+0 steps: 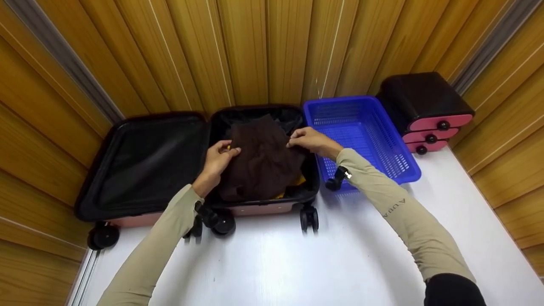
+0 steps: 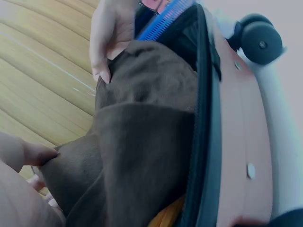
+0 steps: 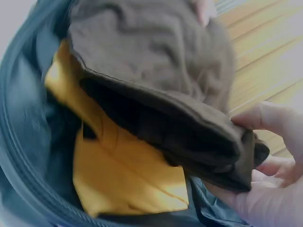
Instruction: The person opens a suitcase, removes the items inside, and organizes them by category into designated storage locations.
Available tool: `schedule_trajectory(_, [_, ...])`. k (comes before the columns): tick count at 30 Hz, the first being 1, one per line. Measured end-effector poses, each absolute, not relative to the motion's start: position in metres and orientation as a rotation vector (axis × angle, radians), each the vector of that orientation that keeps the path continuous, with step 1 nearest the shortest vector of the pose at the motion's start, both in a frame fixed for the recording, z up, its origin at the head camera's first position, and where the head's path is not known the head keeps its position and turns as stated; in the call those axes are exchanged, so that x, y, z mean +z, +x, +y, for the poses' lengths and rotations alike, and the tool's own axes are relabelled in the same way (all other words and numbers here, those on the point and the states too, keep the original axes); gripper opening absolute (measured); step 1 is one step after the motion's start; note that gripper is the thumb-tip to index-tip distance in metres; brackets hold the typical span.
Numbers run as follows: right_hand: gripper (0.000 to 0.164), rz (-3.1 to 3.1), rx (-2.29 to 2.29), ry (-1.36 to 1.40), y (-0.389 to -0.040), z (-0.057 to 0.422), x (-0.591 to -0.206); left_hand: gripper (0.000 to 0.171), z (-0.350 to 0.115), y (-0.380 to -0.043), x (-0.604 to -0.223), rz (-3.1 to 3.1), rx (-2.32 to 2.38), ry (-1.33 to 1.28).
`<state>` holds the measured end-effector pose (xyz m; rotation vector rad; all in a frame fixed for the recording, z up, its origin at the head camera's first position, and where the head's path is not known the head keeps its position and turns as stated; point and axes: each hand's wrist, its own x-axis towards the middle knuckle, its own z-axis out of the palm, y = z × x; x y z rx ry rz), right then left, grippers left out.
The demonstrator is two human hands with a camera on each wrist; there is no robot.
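A dark brown cloth garment (image 1: 263, 157) is held up over the right half of an open pink suitcase (image 1: 263, 209) with a black lining. My left hand (image 1: 217, 160) pinches its left edge between thumb and fingers, and my right hand (image 1: 313, 141) pinches the opposite edge. In the right wrist view the garment (image 3: 156, 52) hangs in folded layers from the right hand (image 3: 270, 165). Beneath it lies a folded yellow cloth (image 3: 128, 170) inside the suitcase. The left wrist view has the left thumb (image 2: 40, 153) pressed on the brown fabric.
The other suitcase half (image 1: 153, 165) lies open at the left, its black lining showing. A blue plastic basket (image 1: 408, 174) stands right of the suitcase. Beyond it is a dark cabinet (image 1: 429, 93) with pink drawer fronts. Wood-patterned walls (image 1: 284, 51) enclose the white floor (image 1: 272, 263).
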<state>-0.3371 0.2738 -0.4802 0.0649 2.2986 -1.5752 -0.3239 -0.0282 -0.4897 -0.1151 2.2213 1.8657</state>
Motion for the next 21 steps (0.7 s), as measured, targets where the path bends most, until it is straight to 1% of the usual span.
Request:
schedule_trajectory(4, [0.014,2.079,-1.739,0.256,-0.331,0.275,-0.476,0.049,-0.029,-0.327,-0.488,2.051,1.92,-0.208])
schedule_trajectory(7, [0.02,1.975,-1.813,0.326,-0.325,0.276,-0.477,0.053,-0.031,-0.327,-0.487,1.968,1.937,-0.202])
schedule_trajectory(10, [0.029,1.929,-1.844,0.327,-0.318,0.28,-0.48,0.053,-0.035,-0.326,-0.489,1.996,1.813,-0.102])
schedule_trajectory(14, [0.032,1.938,-1.836,0.292,-0.31,0.288,-0.482,0.057,-0.042,-0.322,-0.496,2.091,1.518,0.039])
schedule_trajectory(17, [0.037,1.977,-1.796,0.279,-0.305,0.293,-0.481,0.063,-0.042,-0.318,-0.5,2.154,1.369,0.078])
schedule_trajectory(21, [0.049,1.986,-1.769,0.291,-0.303,0.298,-0.479,0.062,-0.034,-0.314,-0.502,2.206,1.381,0.066])
